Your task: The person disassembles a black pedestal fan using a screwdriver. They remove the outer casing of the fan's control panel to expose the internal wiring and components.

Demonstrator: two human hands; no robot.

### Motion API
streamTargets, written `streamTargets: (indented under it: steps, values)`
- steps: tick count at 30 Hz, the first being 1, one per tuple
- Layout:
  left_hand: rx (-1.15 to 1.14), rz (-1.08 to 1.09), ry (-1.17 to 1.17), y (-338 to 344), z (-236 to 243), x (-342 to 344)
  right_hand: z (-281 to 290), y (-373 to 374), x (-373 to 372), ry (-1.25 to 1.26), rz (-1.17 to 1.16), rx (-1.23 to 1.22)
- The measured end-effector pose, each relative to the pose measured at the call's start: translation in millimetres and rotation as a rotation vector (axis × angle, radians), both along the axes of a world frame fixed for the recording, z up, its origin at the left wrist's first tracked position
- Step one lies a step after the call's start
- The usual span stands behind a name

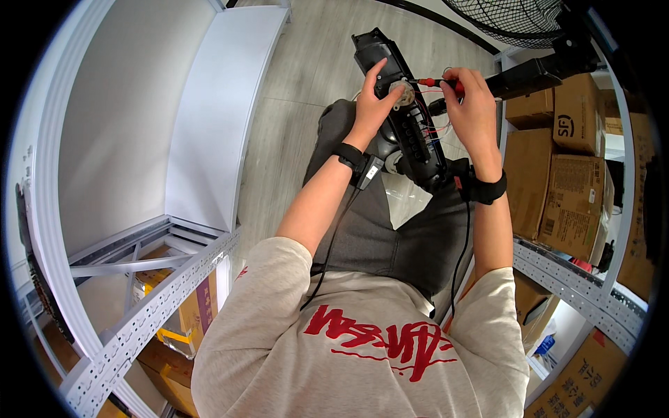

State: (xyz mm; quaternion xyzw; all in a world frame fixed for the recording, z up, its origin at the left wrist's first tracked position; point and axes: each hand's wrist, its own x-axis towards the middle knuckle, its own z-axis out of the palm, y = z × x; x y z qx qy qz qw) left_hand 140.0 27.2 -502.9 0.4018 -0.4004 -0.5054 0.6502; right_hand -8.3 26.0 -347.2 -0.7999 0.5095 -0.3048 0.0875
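Observation:
A long black plastic housing (pixel 418 150) stands tilted above my lap, its inner side showing. A round pale motor-like part (pixel 403 95) sits in its upper half, and thin red and white wires (pixel 437 129) run along its right side. My left hand (pixel 374 104) grips the housing's left edge, the thumb pressing on the round part and a finger stretched over the black shell. In my right hand (pixel 471 104) is a slim red-and-black pen-like tool (pixel 428 82), pinched between the fingers. Its thin tip points left at the round part; whether they touch I cannot tell.
Cardboard boxes (pixel 575 198) fill the metal shelving on the right. A wire fan cage (pixel 512 17) and a black pole (pixel 523 78) stand at the upper right. White shelf panels (pixel 216 104) rise on the left. Cables (pixel 331 247) hang from both wrist straps.

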Motion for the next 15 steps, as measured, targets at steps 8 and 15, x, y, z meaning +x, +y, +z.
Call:
streamTargets:
  steps: [8,15]
  values:
    - [-0.013,0.009,-0.063,-0.1,-0.1,0.8,-1.9,-3.7,-1.6,0.009,-0.067,-0.029]
    - [0.011,-0.028,-0.013,3.2,6.6,1.6,-1.2,-3.5,0.2,0.015,-0.092,-0.027]
